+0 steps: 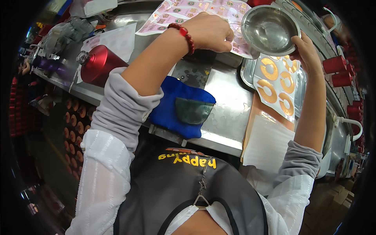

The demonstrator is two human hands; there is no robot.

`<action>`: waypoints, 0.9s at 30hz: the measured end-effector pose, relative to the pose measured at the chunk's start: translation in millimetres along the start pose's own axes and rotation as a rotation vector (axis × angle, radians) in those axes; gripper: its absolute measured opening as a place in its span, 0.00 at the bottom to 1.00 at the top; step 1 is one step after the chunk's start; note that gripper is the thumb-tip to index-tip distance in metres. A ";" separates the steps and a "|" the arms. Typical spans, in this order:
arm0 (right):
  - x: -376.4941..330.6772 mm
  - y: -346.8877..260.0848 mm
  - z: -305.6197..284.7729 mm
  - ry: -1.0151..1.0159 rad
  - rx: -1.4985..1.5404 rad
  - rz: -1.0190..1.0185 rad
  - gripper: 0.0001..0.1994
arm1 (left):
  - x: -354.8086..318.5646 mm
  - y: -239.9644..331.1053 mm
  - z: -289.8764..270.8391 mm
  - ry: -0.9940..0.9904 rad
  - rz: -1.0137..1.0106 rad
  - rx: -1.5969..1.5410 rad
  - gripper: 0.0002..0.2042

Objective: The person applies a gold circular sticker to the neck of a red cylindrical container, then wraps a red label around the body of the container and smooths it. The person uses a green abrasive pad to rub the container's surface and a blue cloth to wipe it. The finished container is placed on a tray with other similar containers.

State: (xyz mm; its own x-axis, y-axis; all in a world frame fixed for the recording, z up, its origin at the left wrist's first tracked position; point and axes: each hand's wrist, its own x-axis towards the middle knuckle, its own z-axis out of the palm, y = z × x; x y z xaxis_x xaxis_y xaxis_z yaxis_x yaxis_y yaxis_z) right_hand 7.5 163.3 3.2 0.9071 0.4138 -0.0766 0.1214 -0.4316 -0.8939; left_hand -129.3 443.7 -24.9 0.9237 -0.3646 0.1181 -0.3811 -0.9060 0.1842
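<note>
My left hand [209, 33], with a red bead bracelet at the wrist, reaches over a sheet of pink printed labels [172, 17] at the far side of the bench. Its fingers curl closed, and their tips are hidden, so what they may hold cannot be made out. My right hand [307, 51] grips the rim of a shiny steel bowl [268, 33], tilted so that its inside shows. Below the bowl, a white sheet with gold C-shaped stickers [268, 92] lies partly over a steel tray [247, 70].
A shiny red bottle-like part [103, 64] with a silver neck lies beside my left forearm. A blue cloth [168, 113] with a dark green patch sits at the bench's near edge. White paper [266, 137] lies at right. Red cylinders [335, 64] stand beyond my right arm.
</note>
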 end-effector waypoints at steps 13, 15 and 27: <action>15.2 10.5 -23.8 -0.018 -0.157 -0.099 0.16 | 28.5 10.8 2.5 -0.436 -0.065 0.085 0.17; 19.7 2.7 -7.3 -0.017 -0.201 -0.163 0.16 | 24.5 10.2 4.1 -0.411 -0.093 0.105 0.17; 19.4 -39.8 36.4 0.397 -0.790 -0.920 0.26 | 19.2 16.2 -2.0 -0.392 -0.090 0.060 0.18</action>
State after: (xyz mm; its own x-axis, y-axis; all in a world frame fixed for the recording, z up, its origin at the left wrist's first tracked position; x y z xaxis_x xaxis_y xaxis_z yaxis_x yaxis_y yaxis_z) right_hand 5.6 217.6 21.2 0.4022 0.6047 0.6875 0.8482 -0.5287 -0.0312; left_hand -117.8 422.5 -17.7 0.9030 -0.3267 -0.2792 -0.3054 -0.9449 0.1179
